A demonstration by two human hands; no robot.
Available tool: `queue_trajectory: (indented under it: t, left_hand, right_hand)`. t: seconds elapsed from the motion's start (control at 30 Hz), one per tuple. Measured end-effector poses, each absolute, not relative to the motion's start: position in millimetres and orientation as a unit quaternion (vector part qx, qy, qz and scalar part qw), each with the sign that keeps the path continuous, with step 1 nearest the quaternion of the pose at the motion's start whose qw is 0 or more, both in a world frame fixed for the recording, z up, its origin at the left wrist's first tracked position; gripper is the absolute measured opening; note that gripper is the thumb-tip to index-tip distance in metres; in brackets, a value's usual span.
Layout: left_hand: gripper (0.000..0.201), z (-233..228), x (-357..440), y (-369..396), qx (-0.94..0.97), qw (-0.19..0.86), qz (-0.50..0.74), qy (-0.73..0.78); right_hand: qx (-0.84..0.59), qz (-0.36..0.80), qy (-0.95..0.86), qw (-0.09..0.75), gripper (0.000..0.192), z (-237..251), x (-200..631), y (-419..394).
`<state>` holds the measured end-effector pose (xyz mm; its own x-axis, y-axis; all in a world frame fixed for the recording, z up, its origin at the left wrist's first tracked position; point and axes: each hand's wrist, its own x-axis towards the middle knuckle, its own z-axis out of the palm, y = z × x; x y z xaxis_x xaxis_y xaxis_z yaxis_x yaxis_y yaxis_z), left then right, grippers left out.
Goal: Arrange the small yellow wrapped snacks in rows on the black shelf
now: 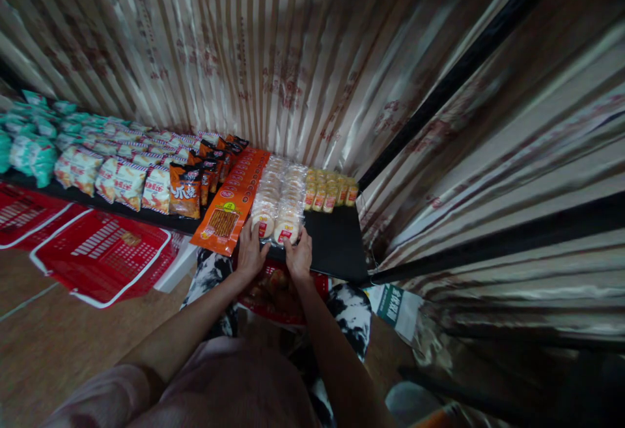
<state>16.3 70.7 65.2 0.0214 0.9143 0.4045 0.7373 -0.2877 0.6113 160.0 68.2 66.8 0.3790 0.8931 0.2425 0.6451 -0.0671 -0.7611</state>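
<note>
Hands point(251, 252) point(299, 257) touch front rice-cracker packs point(277, 203) at shelf edge point(342, 245).

One view only, from a camera worn on the person's head. It looks forward and steeply down along both forearms to the left hand point(251, 249) and right hand point(299, 255), which lie near the middle of the frame. It sits close above a low black shelf point(336, 242). The wide lens bends the striped curtain point(293, 57) behind and takes in floor point(43, 330) at left.
</note>
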Motion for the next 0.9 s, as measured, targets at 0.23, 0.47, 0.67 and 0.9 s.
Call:
queue_trajectory:
  t: [0.23,0.47,0.67,0.9]
  left_hand:
    - [0.064,63.6,17.3,73.0,0.694,0.122,0.395,0.590]
    - [0.063,64.5,18.3,75.7,0.689,0.124,0.399,0.592]
    - [0.062,65.6,17.0,78.1,0.694,0.115,0.396,0.590]
    - [0.061,74.8,15.0,78.0,0.698,0.092,0.385,0.597]
  right_hand:
    - [-0.715,0.138,-0.539,0.423,0.056,65.5,159.5,69.0]
    - [-0.716,0.143,-0.544,0.413,0.056,68.8,159.3,70.6]
    - [-0.714,0.145,-0.554,0.403,0.057,71.0,160.1,72.8]
    - [-0.683,0.213,-0.526,0.461,0.063,67.3,161.6,71.5]
